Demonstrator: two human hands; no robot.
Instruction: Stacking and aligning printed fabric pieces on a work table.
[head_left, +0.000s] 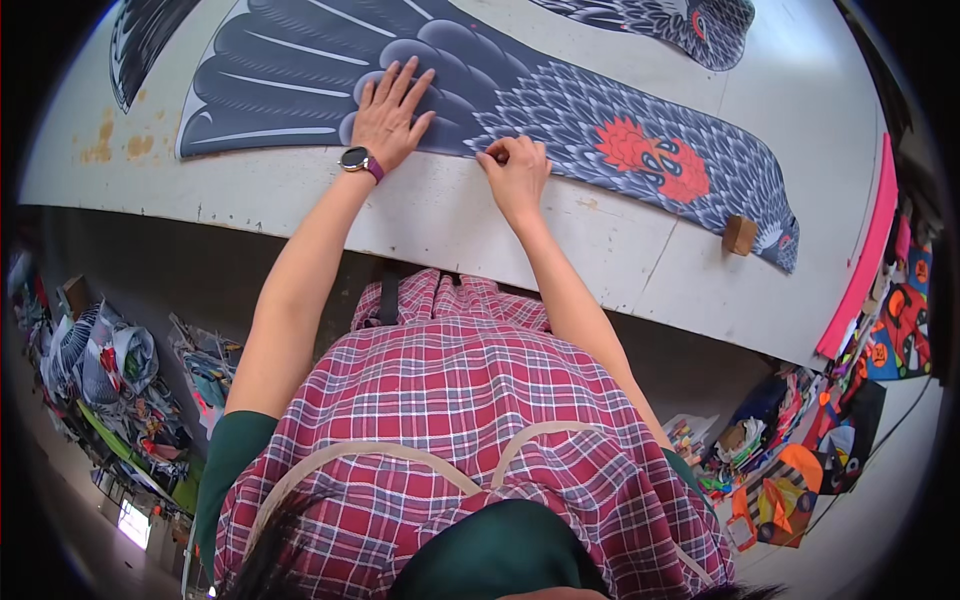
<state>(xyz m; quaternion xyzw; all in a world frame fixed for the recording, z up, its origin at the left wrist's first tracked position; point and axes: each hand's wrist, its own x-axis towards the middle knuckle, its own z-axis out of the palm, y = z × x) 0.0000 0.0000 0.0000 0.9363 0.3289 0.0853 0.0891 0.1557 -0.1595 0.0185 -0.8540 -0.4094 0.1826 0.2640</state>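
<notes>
I see my left hand (388, 112) pressed flat on the dark feathered bird kite (520, 100) on the white table (480, 225). My right hand (517, 172) pinches its near edge; a small wooden block (739, 235) sits right.

A small wooden block (740, 235) is seen on the white worktable (480, 230) at the right. A pink strip (865, 255) is laid along the far-right edge. Colourful kites (800, 480) are piled on the floor.

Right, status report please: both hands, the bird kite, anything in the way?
Left hand flat, fingers spread on the bird kite. Right hand curled, pinching the kite's near edge. Small wooden block sits at the head end, apart from both hands.
</notes>
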